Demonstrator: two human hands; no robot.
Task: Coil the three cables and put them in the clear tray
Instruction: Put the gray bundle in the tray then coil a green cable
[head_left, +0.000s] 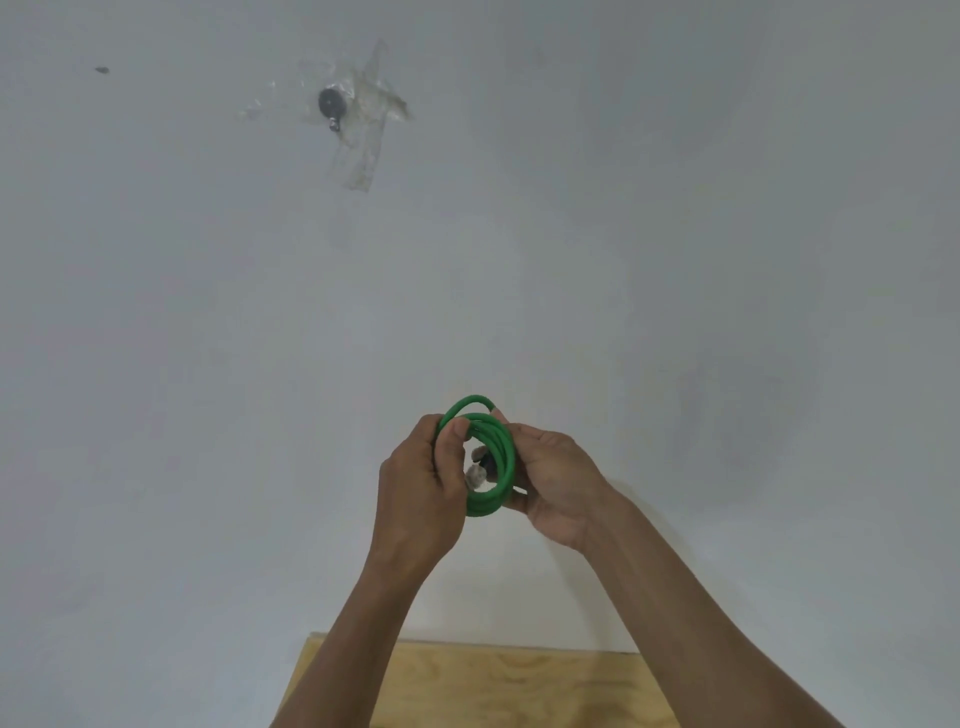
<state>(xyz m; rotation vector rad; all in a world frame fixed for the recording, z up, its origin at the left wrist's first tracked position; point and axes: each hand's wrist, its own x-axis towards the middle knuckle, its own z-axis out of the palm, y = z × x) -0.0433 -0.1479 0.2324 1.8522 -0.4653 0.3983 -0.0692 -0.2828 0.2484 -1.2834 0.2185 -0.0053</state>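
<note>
A green cable (496, 457) wound into several loops hangs in front of a white wall, held between both hands. My left hand (421, 488) grips the coil's left side, thumb over the loops. My right hand (556, 483) holds the right side, fingers curled behind the loops. A grey plug end (477, 474) shows inside the coil. No clear tray and no other cable is in view.
A plywood table top (519, 686) shows at the bottom edge, below my forearms. On the white wall, upper left, a small dark round fitting (330, 104) sits under clear tape. A small dark mark (102, 69) is further left.
</note>
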